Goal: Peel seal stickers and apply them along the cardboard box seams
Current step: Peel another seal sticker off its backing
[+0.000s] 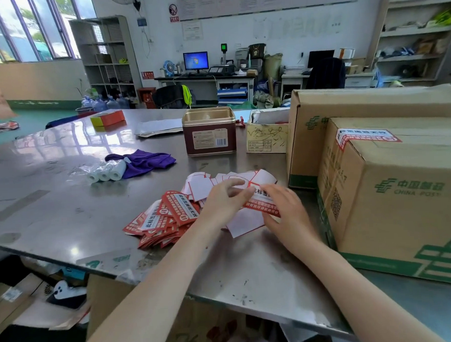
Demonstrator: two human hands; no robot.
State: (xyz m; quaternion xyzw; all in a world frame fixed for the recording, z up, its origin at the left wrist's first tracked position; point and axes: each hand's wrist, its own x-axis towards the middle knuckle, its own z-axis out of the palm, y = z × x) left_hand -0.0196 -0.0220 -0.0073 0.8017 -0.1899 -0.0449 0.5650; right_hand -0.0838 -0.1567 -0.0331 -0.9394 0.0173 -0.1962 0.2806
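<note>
A red seal sticker (262,204) is pinched at its top edge between thumb and fingertips of the left hand (227,199); the right hand (286,209) is laid over the sticker's right half with fingers curled onto it, thumb apparently under the lower edge, exact contact hidden. Peel looks in progress: a white backing sheet (244,223) is seen under and below the sticker, but whether a corner is already lifted cannot be told. Handling, judged: sticker is thin, light, floppy, tacky once freed, likely to curl and stick to itself or to fingers; best taken by a corner or narrow edge margin only, adhesive face kept off skin, then held taut at 2 ends for laying down. Just left of the left hand, touching range, a fanned pile of unpeeled red stickers (164,223) lies on the steel table (50,195); behind the hands, spent white backings (207,185) are scattered. The target cardboard box (392,188) stands just right of the right hand, China Post print, 1 seal sticker already applied (363,137) over its top-left seam corner. A second, larger carton (346,101) stands behind it. Further back: metal tin (209,132), purple cloth (145,162), 3 wrapped paper rolls (107,173).
</note>
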